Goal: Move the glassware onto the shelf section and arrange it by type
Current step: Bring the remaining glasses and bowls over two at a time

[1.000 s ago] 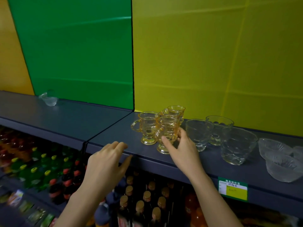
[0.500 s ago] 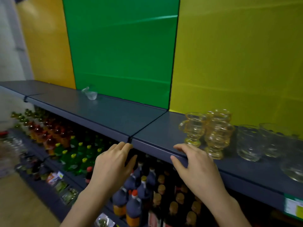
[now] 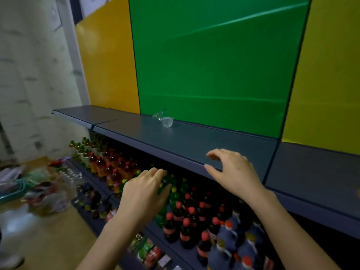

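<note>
Behind stand an orange panel [image 3: 109,61], a green panel [image 3: 214,65] and a yellow panel [image 3: 329,75], while below, rows of bottles fill a lower rack: amber ones with green caps [image 3: 85,151], red-capped dark cola bottles [image 3: 187,227], and blurred packets [image 3: 39,190] on the floor.

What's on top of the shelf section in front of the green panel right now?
Only one small clear glass, near the back by the green panel. The right hand hovers over the shelf section front edge, hiding a patch.
</note>
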Action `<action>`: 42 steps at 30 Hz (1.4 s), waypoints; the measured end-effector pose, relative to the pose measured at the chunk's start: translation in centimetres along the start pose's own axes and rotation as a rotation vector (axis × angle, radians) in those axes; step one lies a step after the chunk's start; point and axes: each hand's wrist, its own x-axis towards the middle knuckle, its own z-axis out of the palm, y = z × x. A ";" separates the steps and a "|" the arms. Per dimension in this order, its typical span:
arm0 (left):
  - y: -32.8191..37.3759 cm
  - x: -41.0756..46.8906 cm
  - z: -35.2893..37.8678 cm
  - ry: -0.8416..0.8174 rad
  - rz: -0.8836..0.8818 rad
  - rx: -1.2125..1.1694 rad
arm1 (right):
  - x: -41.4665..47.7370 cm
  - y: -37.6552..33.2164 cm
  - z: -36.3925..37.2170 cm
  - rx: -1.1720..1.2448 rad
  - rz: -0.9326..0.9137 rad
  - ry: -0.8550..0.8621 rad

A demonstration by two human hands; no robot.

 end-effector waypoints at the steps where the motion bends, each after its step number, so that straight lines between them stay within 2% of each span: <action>1: -1.2 0.4 0.2 -0.006 -0.003 -0.009 | 1.4 -0.7 0.6 0.000 -0.006 -0.009; 11: -11.4 7.1 5.5 -0.018 -0.045 -0.085 | 16.2 -4.3 7.8 -0.007 0.012 -0.085; 16: -16.0 12.3 9.7 0.047 -0.015 -0.124 | 24.6 -3.7 12.0 0.001 0.037 -0.105; 25: -23.6 22.3 16.3 0.086 -0.020 -0.250 | 38.0 -1.8 17.6 0.024 0.246 -0.131; 34: -27.8 28.7 21.8 0.024 0.032 -0.341 | 43.2 -2.2 21.8 0.061 0.346 -0.178; 42: -29.6 35.5 26.2 -0.101 0.185 -0.457 | 43.2 -2.6 20.8 0.063 0.478 -0.056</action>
